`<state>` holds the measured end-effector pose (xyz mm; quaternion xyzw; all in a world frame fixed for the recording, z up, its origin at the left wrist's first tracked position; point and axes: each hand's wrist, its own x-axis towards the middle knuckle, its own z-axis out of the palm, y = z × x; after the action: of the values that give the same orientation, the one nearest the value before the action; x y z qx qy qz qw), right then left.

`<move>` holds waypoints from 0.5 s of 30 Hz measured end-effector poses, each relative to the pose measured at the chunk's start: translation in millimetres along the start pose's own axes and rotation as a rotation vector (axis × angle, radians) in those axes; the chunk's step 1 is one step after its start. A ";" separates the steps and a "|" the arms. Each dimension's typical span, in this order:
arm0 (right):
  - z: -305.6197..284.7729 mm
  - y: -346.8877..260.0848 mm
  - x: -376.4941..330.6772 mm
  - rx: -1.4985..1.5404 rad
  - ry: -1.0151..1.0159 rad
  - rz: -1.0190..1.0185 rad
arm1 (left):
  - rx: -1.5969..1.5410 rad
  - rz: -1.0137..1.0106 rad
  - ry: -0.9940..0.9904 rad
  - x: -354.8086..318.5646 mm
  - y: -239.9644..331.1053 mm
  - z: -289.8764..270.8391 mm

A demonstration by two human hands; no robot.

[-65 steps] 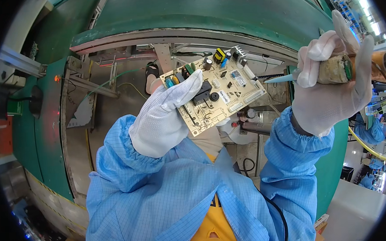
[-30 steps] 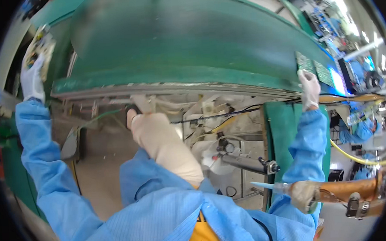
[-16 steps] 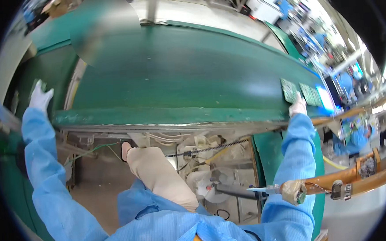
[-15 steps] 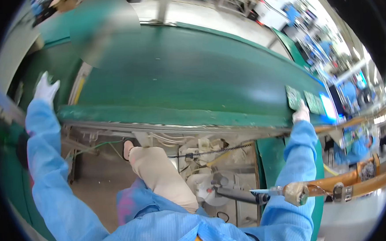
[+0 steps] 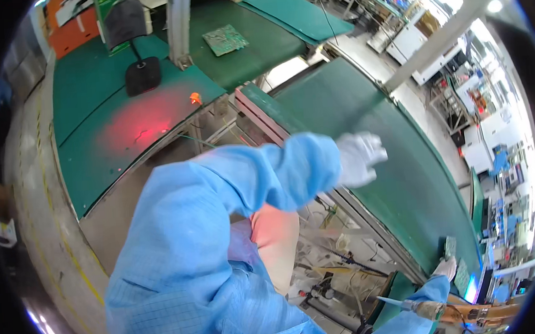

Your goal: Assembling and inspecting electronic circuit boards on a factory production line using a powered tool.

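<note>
My left hand (image 5: 360, 158), in a white glove, is held over the green conveyor belt (image 5: 398, 202) with its fingers apart and nothing in them. Its blue sleeve crosses in front of my body. At the lower right, my gloved right hand (image 5: 445, 268) grips the near edge of a small green circuit board (image 5: 449, 248), which looks tilted up from the belt. Beside that hand lies a second circuit board (image 5: 462, 277). The fingertips of my right hand are small here and partly hidden.
A larger circuit board (image 5: 225, 40) lies on a farther green surface. On the green table (image 5: 93, 125) at left are a black stand (image 5: 142, 75) and a small orange object (image 5: 196, 98). A metal post (image 5: 179, 28) rises there. A jointed arm (image 5: 428, 309) sits at lower right.
The view has swung left, bringing the left table into sight. My left hand has come from the belt's left end across toward its middle. My right hand stays at the boards; one now looks tilted.
</note>
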<state>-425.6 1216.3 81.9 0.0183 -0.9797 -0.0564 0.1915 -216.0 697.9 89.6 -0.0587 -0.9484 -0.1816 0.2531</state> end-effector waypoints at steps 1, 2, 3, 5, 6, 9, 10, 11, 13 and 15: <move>-7.2 -11.1 -2.2 0.010 0.014 -0.013 | -0.052 0.014 -0.021 -4.6 15.6 13.4; -17.6 -23.2 -10.6 0.038 0.047 -0.068 | -0.098 0.017 -0.093 -5.9 31.4 16.0; -28.4 -34.0 -19.2 0.066 0.080 -0.121 | -0.145 0.023 -0.167 -6.5 45.4 15.9; -52.2 -59.3 -26.3 0.080 0.101 -0.192 | -0.134 0.031 -0.211 -7.2 65.7 17.3; -63.0 -71.0 -30.3 0.118 0.114 -0.260 | -0.095 0.044 -0.246 -5.4 73.8 14.4; -102.9 -126.7 -56.9 0.210 0.154 -0.380 | 0.036 0.115 -0.180 -5.0 88.7 8.2; -117.2 -143.8 -70.4 0.258 0.120 -0.495 | 0.068 0.161 -0.167 -6.6 96.0 -1.5; -128.7 -160.2 -84.9 0.306 0.084 -0.607 | 0.132 0.249 -0.157 -8.5 102.0 -13.7; -151.2 -200.0 -121.3 0.467 0.062 -0.684 | 0.158 0.416 0.046 -12.7 103.3 -13.1; -162.7 -225.4 -145.2 0.642 0.017 -0.669 | 0.181 0.288 -0.330 -3.6 112.2 -3.5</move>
<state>-226.6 984.0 150.9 0.3923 -0.8863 0.1911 0.1552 -188.5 800.5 125.8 -0.1992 -0.9712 -0.0458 0.1222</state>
